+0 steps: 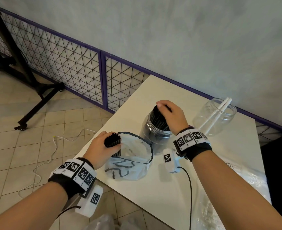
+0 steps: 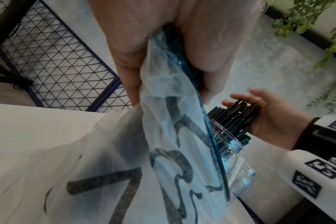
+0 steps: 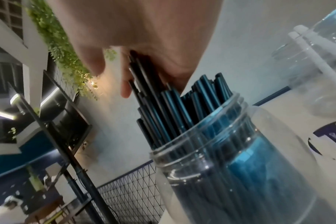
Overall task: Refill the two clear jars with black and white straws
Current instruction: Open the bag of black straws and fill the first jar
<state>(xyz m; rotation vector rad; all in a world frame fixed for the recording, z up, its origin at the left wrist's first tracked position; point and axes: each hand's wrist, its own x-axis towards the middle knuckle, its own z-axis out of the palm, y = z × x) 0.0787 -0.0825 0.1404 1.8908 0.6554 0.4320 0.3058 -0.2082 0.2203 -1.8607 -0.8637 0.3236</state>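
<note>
A clear jar [image 1: 155, 140] [image 3: 240, 174] packed with black straws [image 1: 157, 118] [image 3: 173, 113] stands mid-table. My right hand [image 1: 170, 115] [image 2: 274, 121] lies over the straw tops, fingers fairly straight, palm against the tips. To its left my left hand [image 1: 102, 146] [image 2: 182, 45] grips a bundle of black straws [image 1: 113, 141] standing upright in a thin printed plastic bag [image 1: 133, 163] [image 2: 125, 166]. A second clear jar [image 1: 220, 118] [image 3: 320, 68] at the far right holds two white straws [image 1: 216, 113] leaning in it.
The white table [image 1: 203, 171] ends just left of the bag, with tiled floor below. A wire fence panel [image 1: 62, 63] and a black stand [image 1: 29, 72] are beyond. A white cable [image 1: 42, 163] lies on the floor. Clear plastic wrap [image 1: 236, 188] covers the table's near right.
</note>
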